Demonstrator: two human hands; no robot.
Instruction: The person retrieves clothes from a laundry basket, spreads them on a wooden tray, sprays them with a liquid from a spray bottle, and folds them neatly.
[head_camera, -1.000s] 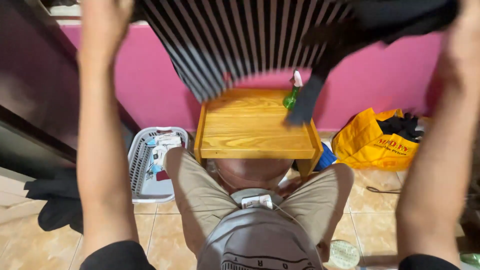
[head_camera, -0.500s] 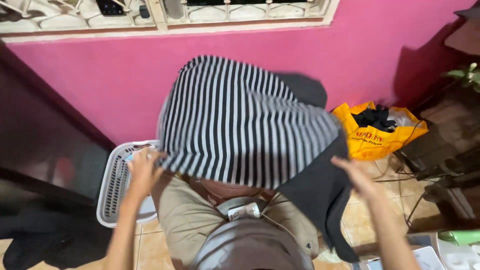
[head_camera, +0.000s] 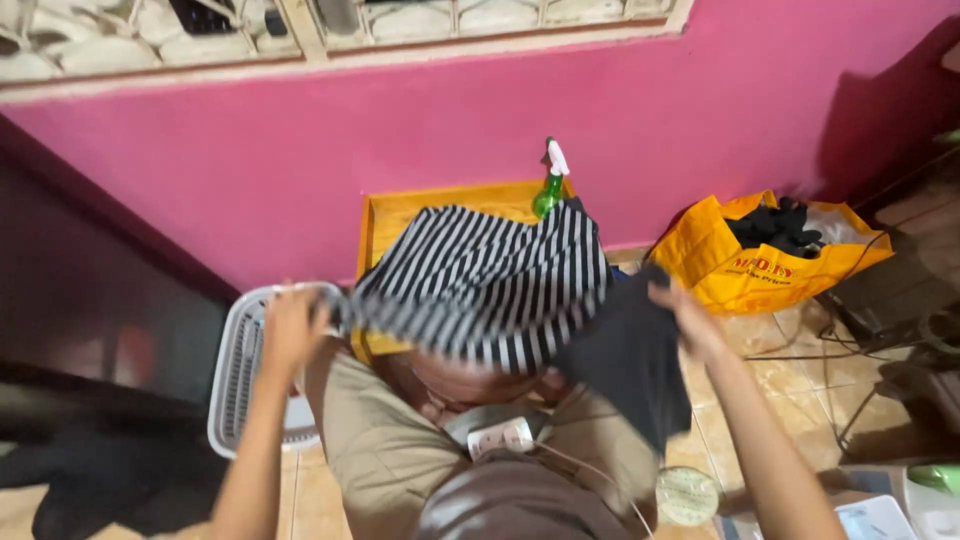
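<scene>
Striped shirt (head_camera: 480, 285): light, limp fabric; grip at edges. Left hand (head_camera: 290, 330) clenched on striped hem, right hand (head_camera: 685, 320) grasping dark sleeve, above wooden table (head_camera: 400, 215).

Pink wall (head_camera: 700, 110) spans the frame's upper half, barred window (head_camera: 330, 25) along the top edge, tan tiled floor (head_camera: 790, 375) at lower right.
</scene>
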